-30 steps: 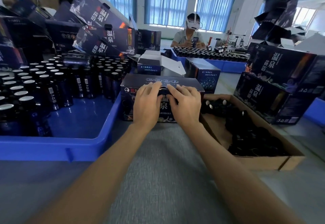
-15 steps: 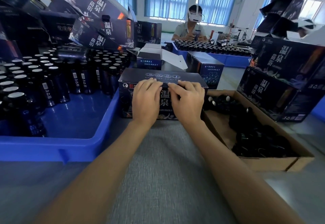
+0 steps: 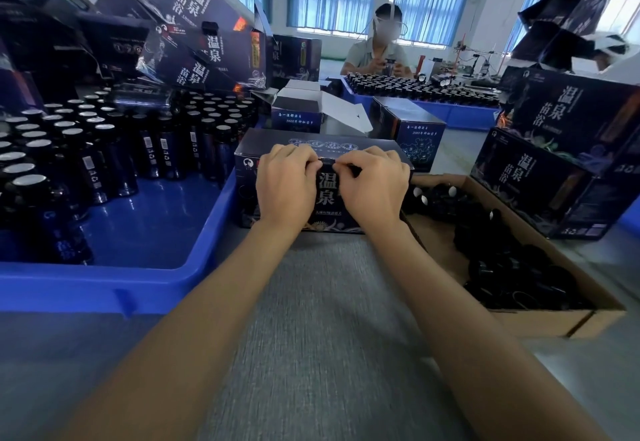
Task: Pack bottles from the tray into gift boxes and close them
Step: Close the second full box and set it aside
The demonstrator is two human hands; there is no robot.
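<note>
On grey mat (image 3: pixel 322 302), at far edge between blue tray (image 3: pixel 104 284) and cardboard carton (image 3: pixel 540 323), treat gift box (image 3: pixel 327 194) as dentable card, probably heavy once filled; take hold along top front edge, as with left hand (image 3: pixel 284 184) and right hand (image 3: pixel 374 187), both curled over and pinching there

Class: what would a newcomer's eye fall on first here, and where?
Centre: the left hand and right hand grip the top edge of a dark gift box. Left of it, a blue tray holds rows of dark bottles; right of it, a cardboard box holds black items.
</note>
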